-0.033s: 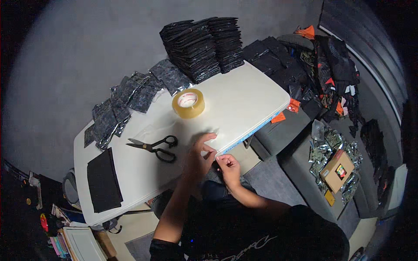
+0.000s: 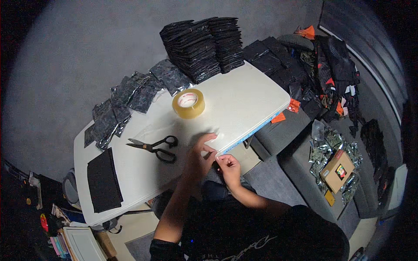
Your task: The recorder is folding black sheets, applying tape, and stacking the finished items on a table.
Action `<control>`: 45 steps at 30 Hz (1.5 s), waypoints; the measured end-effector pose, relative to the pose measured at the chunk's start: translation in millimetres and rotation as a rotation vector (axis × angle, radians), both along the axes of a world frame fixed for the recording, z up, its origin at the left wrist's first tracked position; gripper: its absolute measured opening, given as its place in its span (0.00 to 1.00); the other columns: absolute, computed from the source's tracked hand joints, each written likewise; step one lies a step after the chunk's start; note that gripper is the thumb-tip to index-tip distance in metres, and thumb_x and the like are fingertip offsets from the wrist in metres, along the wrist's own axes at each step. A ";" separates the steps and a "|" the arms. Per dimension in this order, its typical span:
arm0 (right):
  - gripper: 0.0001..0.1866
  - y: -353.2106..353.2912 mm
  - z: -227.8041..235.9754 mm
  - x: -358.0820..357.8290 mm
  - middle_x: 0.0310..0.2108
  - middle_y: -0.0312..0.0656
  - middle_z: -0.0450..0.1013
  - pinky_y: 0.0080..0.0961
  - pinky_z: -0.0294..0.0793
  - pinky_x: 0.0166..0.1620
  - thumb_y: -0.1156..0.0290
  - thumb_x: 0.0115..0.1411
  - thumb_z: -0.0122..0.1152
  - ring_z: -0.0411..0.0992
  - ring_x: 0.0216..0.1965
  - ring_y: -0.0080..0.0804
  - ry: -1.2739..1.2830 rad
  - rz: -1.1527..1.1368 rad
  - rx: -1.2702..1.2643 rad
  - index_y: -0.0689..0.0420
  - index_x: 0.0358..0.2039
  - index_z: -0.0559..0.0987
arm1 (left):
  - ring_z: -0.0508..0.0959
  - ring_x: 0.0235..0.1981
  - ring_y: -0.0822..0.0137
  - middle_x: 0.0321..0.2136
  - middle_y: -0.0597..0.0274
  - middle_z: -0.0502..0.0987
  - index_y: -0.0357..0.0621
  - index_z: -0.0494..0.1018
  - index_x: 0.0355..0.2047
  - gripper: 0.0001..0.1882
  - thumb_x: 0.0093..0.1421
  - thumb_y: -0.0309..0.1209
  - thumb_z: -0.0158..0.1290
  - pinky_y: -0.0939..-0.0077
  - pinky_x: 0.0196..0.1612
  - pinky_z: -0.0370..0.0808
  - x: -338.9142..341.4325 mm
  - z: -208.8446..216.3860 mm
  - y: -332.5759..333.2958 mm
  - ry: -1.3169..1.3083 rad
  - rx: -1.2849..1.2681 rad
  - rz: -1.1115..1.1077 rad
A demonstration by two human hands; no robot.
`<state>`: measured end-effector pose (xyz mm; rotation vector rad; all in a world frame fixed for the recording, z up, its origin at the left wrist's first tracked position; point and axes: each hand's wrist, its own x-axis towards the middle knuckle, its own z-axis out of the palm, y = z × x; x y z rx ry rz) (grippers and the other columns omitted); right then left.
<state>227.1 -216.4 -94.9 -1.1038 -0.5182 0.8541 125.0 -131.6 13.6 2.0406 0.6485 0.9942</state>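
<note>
At the near right edge of the white table (image 2: 244,98), my two hands meet fingertip to fingertip. My left hand (image 2: 201,152) has thumb and a finger pinched together, while another finger stretches over the tabletop. My right hand (image 2: 229,167) pinches beside it, just off the edge. Whatever lies between the fingertips is too small to make out. Left of my hands lie black-handled scissors (image 2: 153,148), blades apart and pointing left. Beyond them a roll of clear yellowish tape (image 2: 191,108) rests on the table. Blue strip (image 2: 261,126) runs along the table's edge.
Tall stacks of folded black packages (image 2: 200,48) stand at the far edge. Shiny dark packets (image 2: 135,93) line the far left edge; a black folded sheet (image 2: 104,180) lies left. Grey seats at right hold piled dark clothing (image 2: 335,65) and a cardboard box (image 2: 337,171).
</note>
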 end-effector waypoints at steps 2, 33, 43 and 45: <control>0.06 -0.6 0.4 1.1 0.23 0.24 0.66 0.15 0.66 0.27 0.72 0.66 0.68 0.62 0.22 0.12 -0.068 -0.006 -0.037 0.54 0.33 0.78 | 0.84 0.36 0.65 0.54 0.55 0.78 0.40 0.69 0.59 0.30 0.55 0.14 0.59 0.69 0.44 0.78 0.3 1.7 -1.5 -0.030 -0.056 -0.012; 0.07 -7.4 97.6 1.0 0.28 0.31 0.69 0.16 0.68 0.30 0.81 0.65 0.64 0.65 0.27 0.15 -0.115 0.096 0.245 0.58 0.33 0.73 | 0.77 0.41 0.72 0.61 0.45 0.73 0.42 0.55 0.68 0.40 0.58 0.17 0.60 0.76 0.47 0.77 -48.3 51.9 -7.6 -0.277 -0.442 -0.009; 0.06 23.9 142.7 1.3 0.35 0.40 0.79 0.19 0.75 0.30 0.73 0.70 0.60 0.76 0.28 0.22 0.111 0.336 0.232 0.61 0.43 0.78 | 0.80 0.46 0.69 0.60 0.44 0.74 0.45 0.59 0.66 0.33 0.64 0.24 0.60 0.74 0.49 0.77 -56.5 36.2 -15.8 -0.421 -0.296 -0.097; 0.04 23.5 141.1 -0.6 0.32 0.39 0.79 0.19 0.75 0.30 0.74 0.69 0.61 0.75 0.27 0.21 0.089 0.312 0.230 0.61 0.41 0.78 | 0.81 0.45 0.68 0.57 0.44 0.76 0.44 0.60 0.65 0.30 0.65 0.24 0.59 0.74 0.48 0.78 -60.3 37.6 -14.7 -0.430 -0.363 -0.078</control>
